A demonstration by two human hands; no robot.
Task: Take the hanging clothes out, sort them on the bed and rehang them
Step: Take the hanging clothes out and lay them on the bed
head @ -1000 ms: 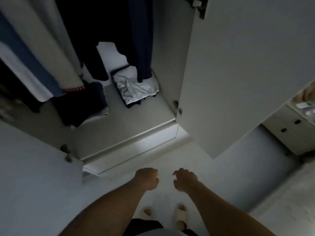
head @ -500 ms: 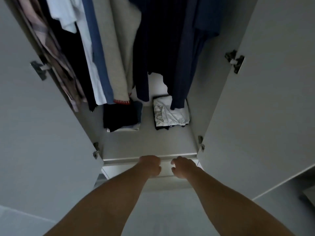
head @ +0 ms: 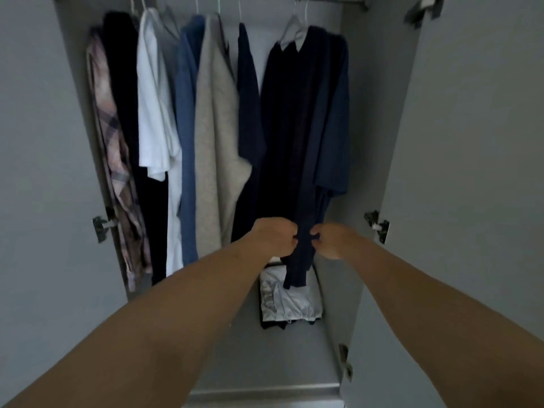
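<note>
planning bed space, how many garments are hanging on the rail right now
About 8, left to right: plaid shirt, black garment, white tee, blue top, grey sweater, navy top, dark striped garment, navy tee. Overlap may hide more.

Upper left of the frame: pink plaid shirt (head: 113, 160), white T-shirt (head: 153, 113), blue shirt (head: 187, 142), grey sweater (head: 216, 136); centre: navy garment (head: 300, 142).
</note>
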